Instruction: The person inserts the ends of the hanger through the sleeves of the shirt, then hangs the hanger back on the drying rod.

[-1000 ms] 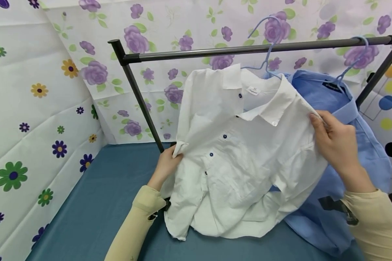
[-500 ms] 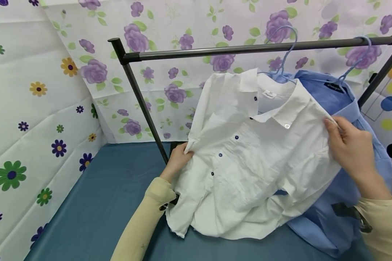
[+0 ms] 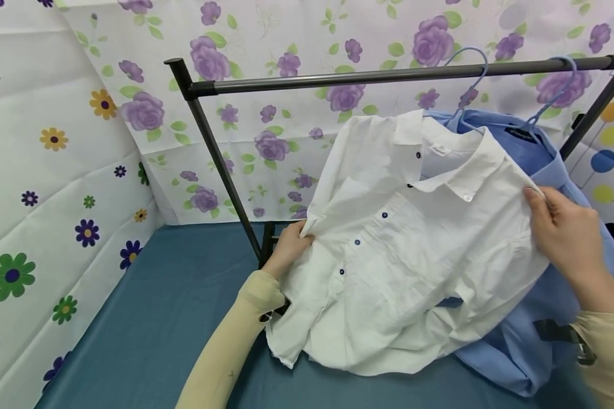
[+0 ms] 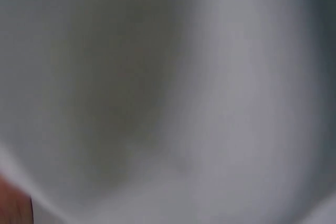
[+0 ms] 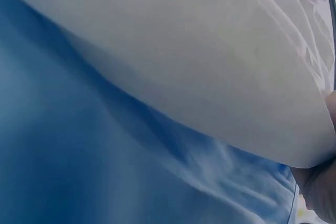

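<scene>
A white button-up shirt (image 3: 389,255) hangs on a light blue hanger (image 3: 473,94), whose hook is over the rack's bar. My left hand (image 3: 289,247) pinches the edge of one sleeve at the left. At the other shoulder, my right hand (image 3: 568,233) grips the white cloth between thumb and fingers. Behind it hangs a blue shirt (image 3: 532,318) on a second blue hanger (image 3: 555,96), partly covered by the white one. Blurred white cloth (image 4: 236,103) fills the left wrist view. In the right wrist view, the white shirt (image 5: 210,51) lies over the blue shirt (image 5: 63,145).
A dark metal garment rack (image 3: 337,79) spans the back, with a slanted post (image 3: 220,165) at its left. A teal cloth surface (image 3: 148,318) lies below. Flower-printed sheets (image 3: 266,40) form the back and left walls.
Both hands have moved right with the white shirt. Its hanger has slid right along the bar, nearer the blue shirt, and the hook now sits lower over the bar.
</scene>
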The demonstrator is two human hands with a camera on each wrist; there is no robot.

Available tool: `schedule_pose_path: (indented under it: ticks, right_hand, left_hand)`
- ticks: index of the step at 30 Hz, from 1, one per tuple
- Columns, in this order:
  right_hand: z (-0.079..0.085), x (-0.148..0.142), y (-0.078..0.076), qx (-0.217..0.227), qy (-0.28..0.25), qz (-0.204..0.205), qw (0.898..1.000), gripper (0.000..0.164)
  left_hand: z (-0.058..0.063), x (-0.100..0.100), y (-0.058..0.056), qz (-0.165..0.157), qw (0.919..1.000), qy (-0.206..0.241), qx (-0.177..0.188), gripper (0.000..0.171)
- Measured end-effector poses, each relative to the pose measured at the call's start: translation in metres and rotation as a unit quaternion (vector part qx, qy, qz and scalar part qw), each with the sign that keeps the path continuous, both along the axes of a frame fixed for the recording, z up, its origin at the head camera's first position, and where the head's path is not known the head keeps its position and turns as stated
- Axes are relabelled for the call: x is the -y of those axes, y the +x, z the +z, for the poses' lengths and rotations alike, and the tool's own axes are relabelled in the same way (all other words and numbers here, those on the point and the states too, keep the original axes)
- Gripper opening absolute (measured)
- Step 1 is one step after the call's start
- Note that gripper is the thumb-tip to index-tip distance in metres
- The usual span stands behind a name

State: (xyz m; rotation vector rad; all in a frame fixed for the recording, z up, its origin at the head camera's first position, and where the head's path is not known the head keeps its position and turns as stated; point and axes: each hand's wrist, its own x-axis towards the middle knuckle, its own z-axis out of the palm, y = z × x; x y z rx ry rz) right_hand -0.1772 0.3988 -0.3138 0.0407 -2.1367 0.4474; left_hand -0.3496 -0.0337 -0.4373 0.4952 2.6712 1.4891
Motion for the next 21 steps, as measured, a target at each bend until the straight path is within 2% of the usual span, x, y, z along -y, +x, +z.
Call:
schedule_pose_path:
  ticks: [3, 6, 11, 14, 17, 21]
  right_hand:
    - [0.0, -0.008, 0.001, 0.026, -0.006, -0.028, 0.999, 0.038]
    - [0.0, -0.016, 0.005, 0.074, -0.023, -0.06, 0.995, 0.047]
    - [0.001, -0.026, 0.013, 0.138, -0.039, -0.085, 0.986, 0.053]
    - [0.002, -0.033, 0.016, 0.161, -0.047, -0.097, 0.981, 0.052]
    - [0.002, -0.04, 0.017, 0.166, -0.056, -0.105, 0.979, 0.052]
    - [-0.001, -0.048, 0.016, 0.131, -0.096, -0.095, 0.982, 0.05]
  left_hand:
    - [-0.001, -0.009, -0.002, -0.006, 1.0, -0.001, 0.005, 0.039]
    - [-0.002, -0.019, -0.004, -0.013, 0.9998, -0.004, 0.011, 0.04]
    - [-0.002, -0.031, -0.007, -0.018, 0.9998, -0.006, 0.009, 0.043]
    - [-0.003, -0.037, -0.008, -0.028, 0.9996, -0.002, 0.009, 0.043]
    - [-0.003, -0.043, -0.007, -0.038, 0.9992, 0.004, 0.014, 0.043]
    - [-0.003, -0.052, -0.007, -0.047, 0.9988, 0.007, 0.016, 0.042]
